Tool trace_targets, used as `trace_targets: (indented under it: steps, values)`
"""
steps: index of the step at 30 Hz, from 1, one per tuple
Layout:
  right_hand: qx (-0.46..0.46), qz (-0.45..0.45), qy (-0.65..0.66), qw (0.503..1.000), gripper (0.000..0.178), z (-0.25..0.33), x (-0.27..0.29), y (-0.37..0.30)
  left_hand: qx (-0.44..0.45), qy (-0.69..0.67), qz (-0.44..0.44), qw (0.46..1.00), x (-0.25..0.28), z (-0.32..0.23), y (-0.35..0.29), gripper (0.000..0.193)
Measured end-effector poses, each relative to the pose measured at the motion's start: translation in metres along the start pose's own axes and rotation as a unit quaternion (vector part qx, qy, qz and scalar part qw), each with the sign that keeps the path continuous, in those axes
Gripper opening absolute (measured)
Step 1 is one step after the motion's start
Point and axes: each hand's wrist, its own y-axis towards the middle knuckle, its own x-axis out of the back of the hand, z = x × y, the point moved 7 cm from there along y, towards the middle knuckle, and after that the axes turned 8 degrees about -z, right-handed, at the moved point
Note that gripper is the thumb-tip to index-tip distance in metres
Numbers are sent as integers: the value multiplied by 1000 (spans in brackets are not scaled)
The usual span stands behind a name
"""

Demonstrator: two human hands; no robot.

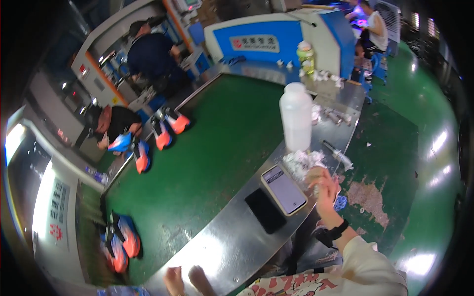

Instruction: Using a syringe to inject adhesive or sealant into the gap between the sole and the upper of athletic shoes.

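Observation:
My right hand point(322, 186), below a dark wristband, hovers by the metal ledge's right edge. Its fingers are curled; what they hold, if anything, is hidden. Crumpled white material point(302, 163) lies close to those fingertips. A phone with a lit screen point(284, 190) rests on the ledge, beside a dark flat slab point(265, 210). Behind them a large white plastic bottle point(296, 121) stands upright, and a syringe point(338, 154) lies to its right. At the lower edge, only part of my left hand point(183, 282) shows, digits apart, with nothing visible between them.
A green conveyor belt point(197, 158) runs beyond the metal ledge point(222, 251). Orange-and-blue shoes point(121, 241) stand on its near left, more shoes point(170, 126) farther along. Co-workers point(155, 56) are across the belt. A yellow-green bottle point(306, 58) stands at the far end.

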Motion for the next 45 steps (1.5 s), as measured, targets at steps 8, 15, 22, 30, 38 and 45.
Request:
trace_targets:
  steps: [8, 15, 22, 30, 38, 45]
  values:
    - [7, -39, -39, 998, 44, -26, 4, -4, 8, 189, 154, 970, -42, -78, -71, 30]
    - [-4, -20, -51, 999, 41, -24, 1, -2, -29, 110, 147, 983, -76, -77, -43, 22]
    - [-5, -18, -62, 998, 39, -23, -2, 3, -95, 7, 165, 982, -148, -139, -12, 13]
    - [24, -4, -60, 998, 43, -20, 3, 4, -16, -53, 272, 961, -249, -169, 49, 18]
    - [12, -6, -53, 998, 44, -20, 1, 3, -34, -34, 290, 956, -301, -167, 84, 20]
    - [47, 9, -84, 995, 44, -26, 1, 5, -26, 80, 217, 973, -218, -123, 54, 21]
